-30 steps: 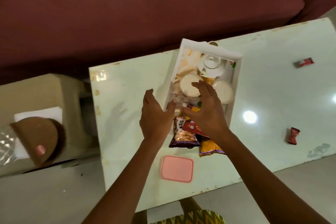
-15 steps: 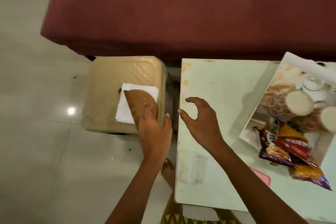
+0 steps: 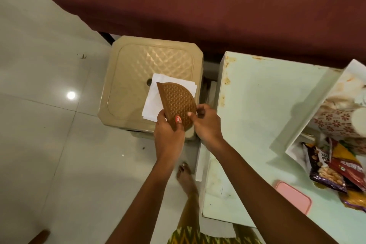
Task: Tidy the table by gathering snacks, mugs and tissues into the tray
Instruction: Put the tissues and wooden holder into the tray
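Head view: thumbs press on the brown tissue holder. The left hand wraps its lower corner and the right hand pinches the curved edge, with white tissues showing behind, over the stool. Best keep it level so no sheets slip. Both forearms angle in toward the stool; the tray sits well right of it.

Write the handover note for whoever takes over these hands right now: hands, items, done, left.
Left hand: grips the brown semicircular tissue holder at its lower corner.
Right hand: pinches its curved edge.
The holder is tilted over the white tissues on the beige stool, beside the table.
Done: a floral mug sits in the tray; snack packets lie at its near end, partly sticking out.
Left: bring holder and tissues to the tray and tuck the packets in. The table's far right is out of view; check it.
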